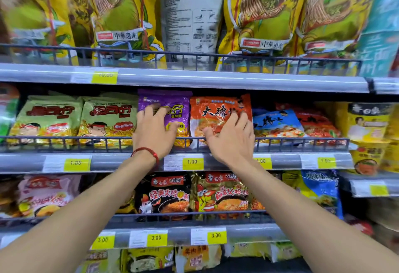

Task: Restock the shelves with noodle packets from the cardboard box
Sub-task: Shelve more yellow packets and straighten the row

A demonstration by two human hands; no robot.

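On the middle shelf a purple noodle packet stands upright behind the wire rail. My left hand, with a red string on its wrist, lies flat against its front, fingers spread. Beside it stands an orange noodle packet. My right hand presses on the lower right of that packet, fingers apart. Neither hand closes around a packet. The cardboard box is out of view.
Green packets fill the shelf to the left; blue and red ones lean to the right. Tall yellow bags line the shelf above. Black and gold packets sit on the shelf below. Yellow price tags run along the shelf edges.
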